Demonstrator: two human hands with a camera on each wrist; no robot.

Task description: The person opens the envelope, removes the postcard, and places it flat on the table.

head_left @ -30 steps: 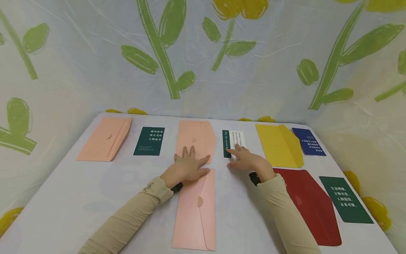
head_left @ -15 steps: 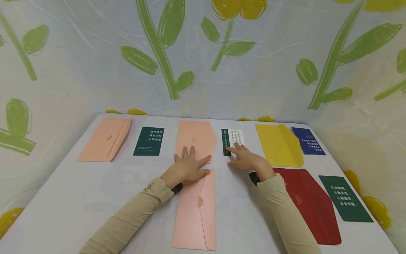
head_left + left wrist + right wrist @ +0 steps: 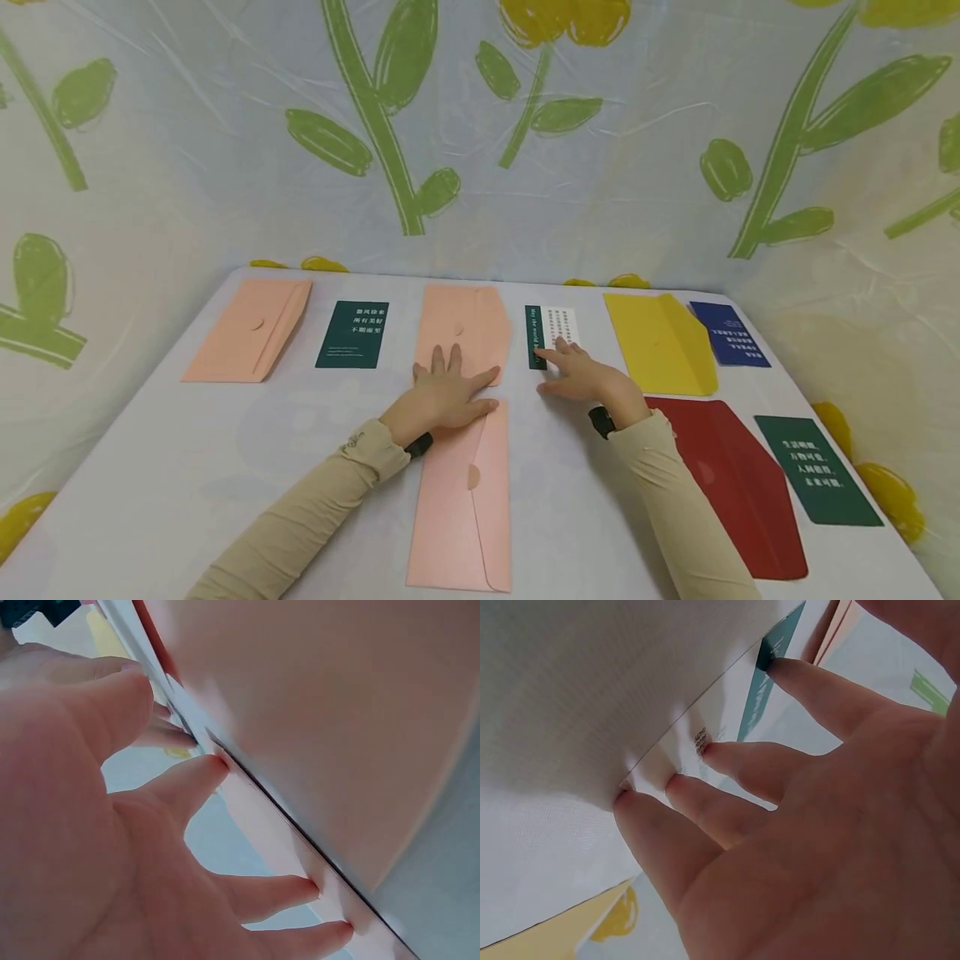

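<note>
My left hand [image 3: 442,396] lies with spread fingers on the lower part of a pink envelope [image 3: 450,308] at the back middle. Below it a second pink envelope [image 3: 453,517] lies lengthwise, its top end partly hidden by that hand. To the right, fingertips of my right hand [image 3: 585,373] touch a small card [image 3: 558,321], white with a dark green strip along its left side. In the right wrist view several fingertips press on the card [image 3: 769,690]. The left wrist view shows the left fingertips [image 3: 307,887] against the pink paper. Neither hand grips anything.
On the left lie another pink envelope [image 3: 243,333] and a dark green card [image 3: 352,333]. At right are a yellow envelope [image 3: 660,346], a blue card [image 3: 729,333], a red envelope [image 3: 738,492] and a green card [image 3: 817,471]. A flowered cloth [image 3: 637,183] hangs behind the table.
The white and green card has shifted very slightly under the right fingertips. Both hands keep nearly the same place and pose.
</note>
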